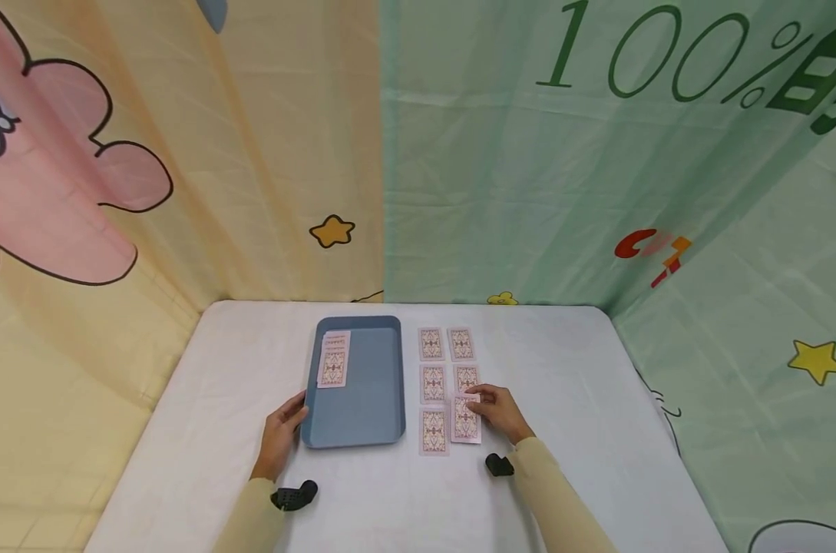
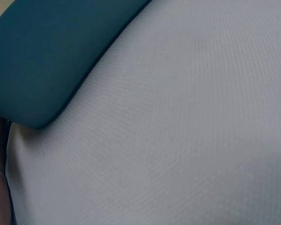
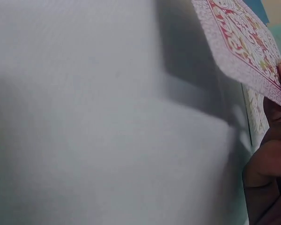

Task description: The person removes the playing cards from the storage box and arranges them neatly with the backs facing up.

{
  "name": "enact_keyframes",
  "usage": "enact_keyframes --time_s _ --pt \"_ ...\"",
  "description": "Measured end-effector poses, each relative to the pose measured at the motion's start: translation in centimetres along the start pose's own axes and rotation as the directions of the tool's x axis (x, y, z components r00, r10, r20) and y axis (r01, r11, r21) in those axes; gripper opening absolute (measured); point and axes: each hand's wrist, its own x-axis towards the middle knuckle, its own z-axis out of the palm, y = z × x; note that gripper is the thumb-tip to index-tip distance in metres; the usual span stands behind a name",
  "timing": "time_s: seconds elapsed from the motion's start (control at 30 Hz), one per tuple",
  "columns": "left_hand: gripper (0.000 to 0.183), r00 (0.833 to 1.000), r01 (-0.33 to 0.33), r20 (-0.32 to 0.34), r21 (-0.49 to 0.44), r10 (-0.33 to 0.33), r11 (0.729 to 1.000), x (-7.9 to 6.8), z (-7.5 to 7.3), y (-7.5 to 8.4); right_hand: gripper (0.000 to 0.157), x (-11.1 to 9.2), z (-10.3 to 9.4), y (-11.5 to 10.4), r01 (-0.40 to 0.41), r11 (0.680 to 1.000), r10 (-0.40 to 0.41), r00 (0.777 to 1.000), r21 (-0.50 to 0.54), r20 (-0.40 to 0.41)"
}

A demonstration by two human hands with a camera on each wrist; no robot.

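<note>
Over white cloth (image 1: pixel 556 361), right hand (image 1: pixel 499 415) pinches a pale card (image 1: pixel 464 426) scrolled red; left hand (image 1: pixel 278 436) grips a blue tray (image 1: pixel 369 392)

Card (image 1: pixel 464 421), ornate red-patt. back up, pinched by R hand (image 1: pixel 499 411), tilted above worktop (image 1: pixel 563 369). Same-back cards (image 1: pixel 434 384) flat nearby: 3 in L col., 2 visible in R col. Blue rect. tray (image 1: pixel 372 411) w/ overlapping cards (image 1: pixel 333 367) upper L; L hand (image 1: pixel 279 434) touching L rim.
</note>
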Motion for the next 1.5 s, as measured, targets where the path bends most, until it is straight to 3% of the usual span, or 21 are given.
enact_keyframes --time_s 0.23,0.5,0.73,1.03,1.5 --pt "0.046 1.000 0.000 -0.006 -0.001 0.000 1.000 0.2 0.0 0.0 0.028 -0.7 -0.6 1.2 0.012 0.999 -0.013 1.000 -0.040 -0.025" --pt "0.045 1.000 0.006 -0.020 0.009 -0.006 1.000 -0.1 0.0 0.2 0.023 -1.1 0.1 1.4 0.028 0.988 -0.043 0.994 -0.153 -0.098" --pt "0.045 1.000 0.008 -0.015 -0.001 -0.008 1.000 -0.1 0.0 0.4 0.023 -1.4 0.6 1.4 0.019 0.983 -0.045 0.989 -0.182 -0.141" --pt "0.046 1.000 0.018 -0.016 -0.001 -0.018 1.000 -0.2 0.0 0.4 0.030 -1.7 0.5 1.7 0.011 0.952 -0.070 0.981 -0.307 -0.183" --pt "0.045 1.000 0.009 -0.018 -0.002 -0.009 1.000 -0.2 0.0 0.3 0.029 -2.1 0.7 1.3 -0.048 0.981 0.001 0.969 -0.188 -0.246"
